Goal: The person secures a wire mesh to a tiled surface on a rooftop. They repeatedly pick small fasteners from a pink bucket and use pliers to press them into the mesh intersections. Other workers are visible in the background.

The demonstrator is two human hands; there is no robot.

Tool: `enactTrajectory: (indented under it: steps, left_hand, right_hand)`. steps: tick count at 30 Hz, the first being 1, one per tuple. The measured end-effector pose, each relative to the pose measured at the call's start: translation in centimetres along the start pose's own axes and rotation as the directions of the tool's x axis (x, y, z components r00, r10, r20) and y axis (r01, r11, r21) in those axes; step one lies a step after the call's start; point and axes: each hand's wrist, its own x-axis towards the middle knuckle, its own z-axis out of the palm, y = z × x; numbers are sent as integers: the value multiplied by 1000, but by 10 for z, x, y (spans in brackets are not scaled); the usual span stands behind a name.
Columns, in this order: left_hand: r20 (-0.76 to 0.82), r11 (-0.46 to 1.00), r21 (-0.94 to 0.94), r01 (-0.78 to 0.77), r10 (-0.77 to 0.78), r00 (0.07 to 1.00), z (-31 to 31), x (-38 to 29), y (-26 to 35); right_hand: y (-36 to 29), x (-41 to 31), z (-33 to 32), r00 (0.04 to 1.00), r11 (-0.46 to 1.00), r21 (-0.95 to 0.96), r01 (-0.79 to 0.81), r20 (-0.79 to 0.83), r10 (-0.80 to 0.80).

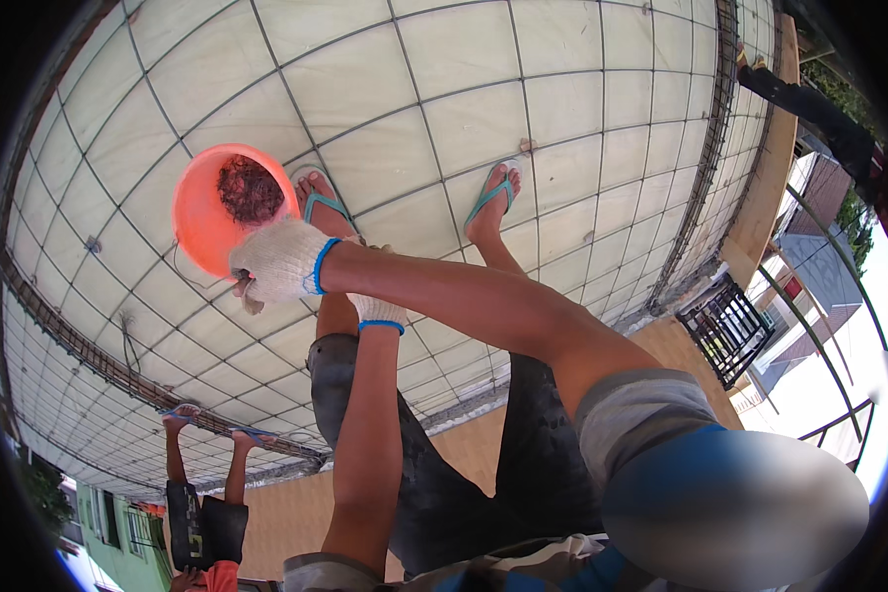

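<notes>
My right hand (277,259), in a white knitted work glove with a blue cuff, reaches across to the left and overlaps the near right rim of an orange plastic bucket (192,214). Its fingers curl; whether they hold anything is unclear. Inside the bucket lies a dark tangle of what looks like thin wire (250,190). My left hand (376,305), gloved alike, is mostly hidden beneath my right forearm, so its grasp does not show. Under both hands spreads a grid of steel reinforcing bars (418,103) over pale sheeting (459,44).
My feet in green flip-flops (488,194) stand on the mesh beside the bucket. Bundled bars (699,177) border the grid at right. Another person's legs (206,459) are at lower left, a further person's leg (806,103) at upper right. Wooden boards (758,185) line the edge.
</notes>
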Motion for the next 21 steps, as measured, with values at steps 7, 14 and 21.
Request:
enactTrajectory:
  steps: [7,14,21]
  left_hand:
    - [-619,878,406,253,61,783,109,5,-28]
    - [-613,693,530,488,-85,786,203,-4,-85]
    - [-547,520,661,541,-160,822,294,-32,-165]
  right_hand:
    - [60,-153,-47,852,965,240,-104,-480,211]
    - [110,-305,-59,697,913,382,-140,-617,365]
    - [130,-425,-40,667,750,660,-44,-539,513]
